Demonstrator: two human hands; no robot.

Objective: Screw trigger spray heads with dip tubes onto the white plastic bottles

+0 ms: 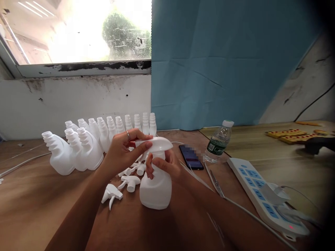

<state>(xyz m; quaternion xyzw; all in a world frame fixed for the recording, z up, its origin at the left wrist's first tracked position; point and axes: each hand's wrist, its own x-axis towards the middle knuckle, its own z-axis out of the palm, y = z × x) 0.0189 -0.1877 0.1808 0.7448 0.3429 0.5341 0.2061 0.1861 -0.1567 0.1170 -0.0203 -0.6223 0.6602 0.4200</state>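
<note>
At the near edge of the brown wooden table (39, 209), 2 bare forearms reach in toward a white plastic spray bottle (156, 188) standing upright, smooth, squat, rounded at the shoulders. Right hand (164, 165) wraps the bottle's neck, fingers curled closed round it. Left hand (123, 150), ring on 1 finger, pinches the white trigger head (157, 143) sitting on top of the bottle, thumb and fingertips closed on its flat curved top.

Just left of the bottle, loose trigger heads (123, 186) lie scattered on the wood, small, white, hard plastic, about 5 visible, some partly hidden behind the hands. To the right, thin metal scissors or tweezers (216, 183), can't tell which, lie beside a white cable (251, 212). Far right near edge, a white power strip (261, 193) with blue sockets, a white adapter plugged in, red light lit.

Further back, a dark phone (191, 157) lies flat, screen blurred. Beside it, a clear water bottle (218, 142), white cap, green label, ribbed.

Behind the hands, a row of empty white bottles (86, 148), uncapped, ribbed threaded necks, packed touching, curving back toward the wall. Yellow blocks (288, 135) with red dots far right.

At the back, a scuffed white wall (65, 101), a creased blue cloth (222, 62), a bright window (78, 31).
</note>
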